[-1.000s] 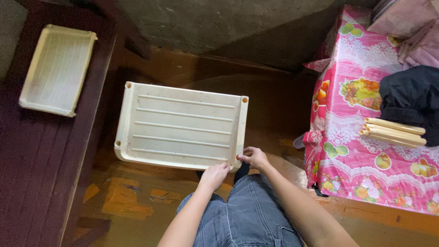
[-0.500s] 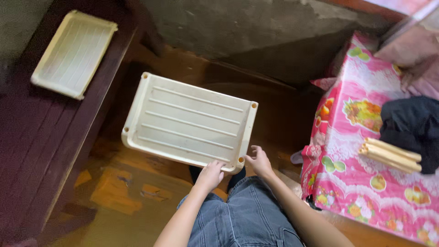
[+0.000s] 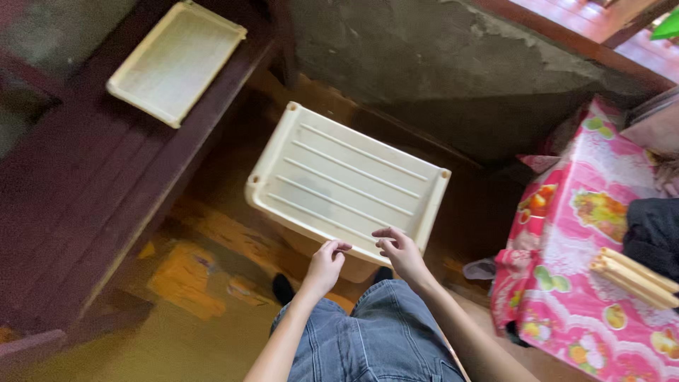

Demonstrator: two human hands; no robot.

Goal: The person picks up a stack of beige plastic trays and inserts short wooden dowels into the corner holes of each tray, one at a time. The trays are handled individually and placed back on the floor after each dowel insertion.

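Note:
A cream plastic shelf panel [image 3: 346, 185] with raised ribs and corner sockets is held level in front of me, above the floor. My left hand [image 3: 325, 265] pinches its near edge, and my right hand [image 3: 399, 253] grips the same edge just to the right. Below the panel a second cream piece [image 3: 332, 260] shows partly, mostly hidden. My knees in grey jeans [image 3: 375, 339] are under my hands.
Another cream shelf panel [image 3: 177, 60] lies on a dark wooden bench [image 3: 92, 191] at the left. A pink flowered cloth [image 3: 587, 269] covers a surface at the right, with cream rods [image 3: 636, 277] and dark clothing [image 3: 654, 230] on it. A rough concrete wall [image 3: 438, 64] stands behind.
The view has tilted and shifted; the held panel now sits more to the right and angled. Both hands stay on its near edge, slightly further apart.

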